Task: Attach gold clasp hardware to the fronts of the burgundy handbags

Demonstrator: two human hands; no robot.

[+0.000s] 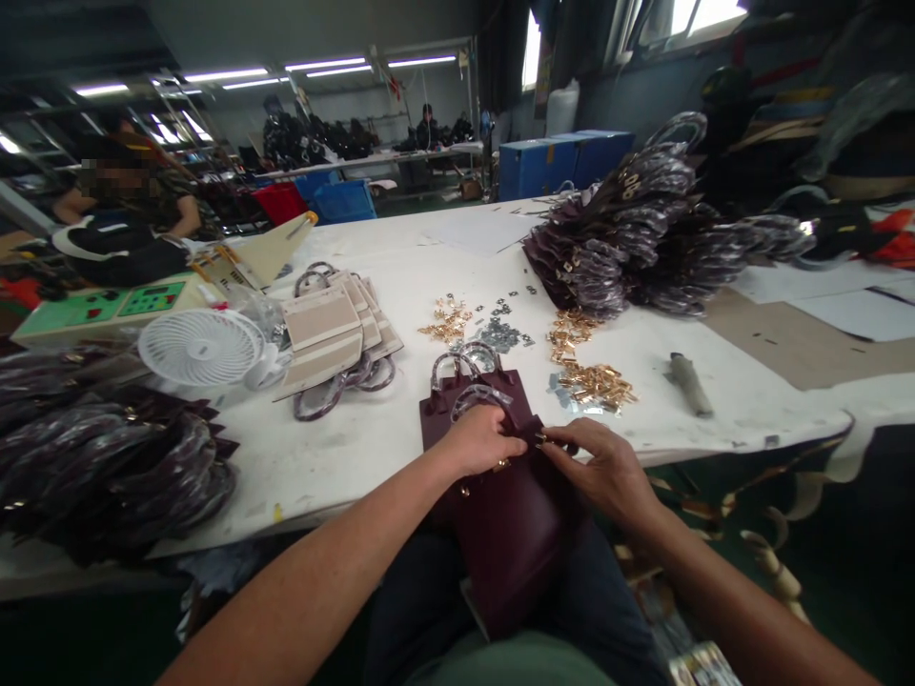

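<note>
A dark maroon handbag [511,534] leans from the table's front edge down over my lap, its handles [472,367] wrapped in clear plastic. My left hand [482,440] grips the bag's upper part near a strap, fingers closed on it. At the strap's end, my right hand [597,465] pinches a small gold metal fitting [541,438] between thumb and fingers. Just beyond the bag lie loose gold pieces [449,320] and small silver plates [500,333]. A heap of gold fittings [597,386] sits to the right.
Wrapped maroon bag pieces form piles at right [621,238] and left [121,457]. Beige panels with handles [335,333], a white fan [201,348] and a grey cylindrical tool [690,385] lie on the white table [343,448]. Another person [129,205] works at far left.
</note>
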